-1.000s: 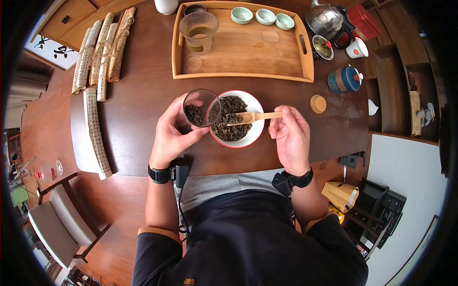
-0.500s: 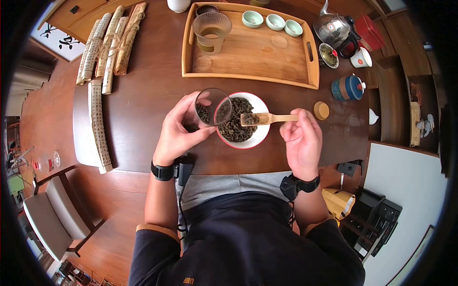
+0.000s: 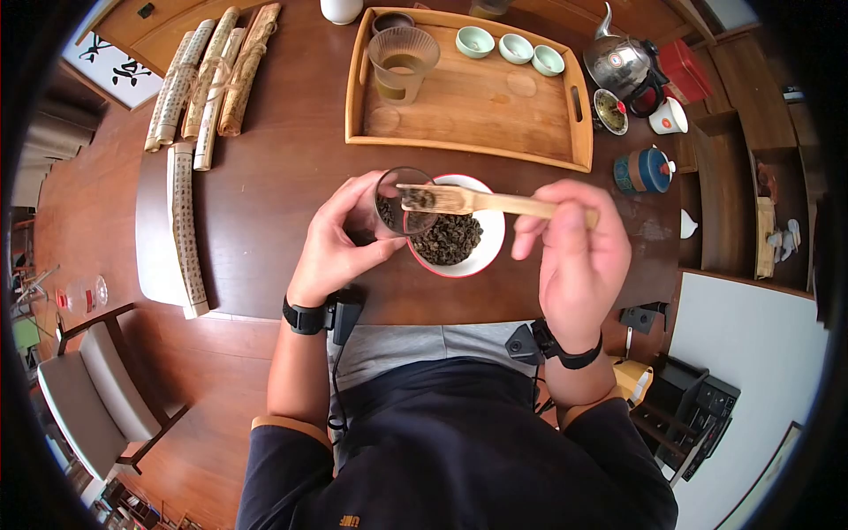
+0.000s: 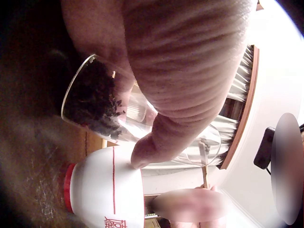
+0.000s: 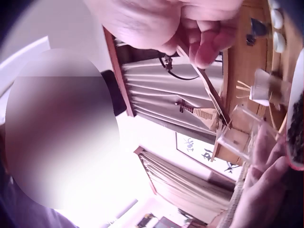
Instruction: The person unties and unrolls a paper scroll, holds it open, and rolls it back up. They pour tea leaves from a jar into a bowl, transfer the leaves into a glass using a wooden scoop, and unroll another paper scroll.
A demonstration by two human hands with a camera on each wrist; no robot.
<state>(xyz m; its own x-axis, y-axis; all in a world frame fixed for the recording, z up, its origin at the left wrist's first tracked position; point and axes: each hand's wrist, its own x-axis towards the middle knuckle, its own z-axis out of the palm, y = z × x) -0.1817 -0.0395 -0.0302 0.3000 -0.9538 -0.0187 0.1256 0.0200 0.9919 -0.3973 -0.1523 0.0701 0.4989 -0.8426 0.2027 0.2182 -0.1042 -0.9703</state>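
Note:
My left hand [image 3: 340, 243] grips a clear glass [image 3: 386, 216] at the left rim of a white bowl [image 3: 494, 238] with a red edge. Dark rolled tea leaves [image 3: 452, 240] lie in the bowl, and more leaves [image 4: 92, 97] fill the bottom of the glass in the left wrist view. Thumb and fingers of my right hand [image 3: 585, 256] pinch the handle of a bamboo tea scoop [image 3: 508, 205]. Its flat end, carrying some leaves, overlaps the glass's mouth in the head view. Red characters mark the bowl's outside [image 4: 97, 185].
Beyond the bowl is a wooden tray [image 3: 468, 137] with a ribbed pitcher [image 3: 402, 66] and small green cups [image 3: 516, 49]. To the right are a round wooden lid [image 3: 595, 205], a blue jar [image 3: 642, 170] and a kettle [image 3: 618, 64]. Bamboo scrolls [image 3: 181, 221] lie left.
The scoop has lifted out of the bowl's leaves with some on it and moved left over the glass. My right hand has risen with it; the left keeps holding the glass beside the bowl.

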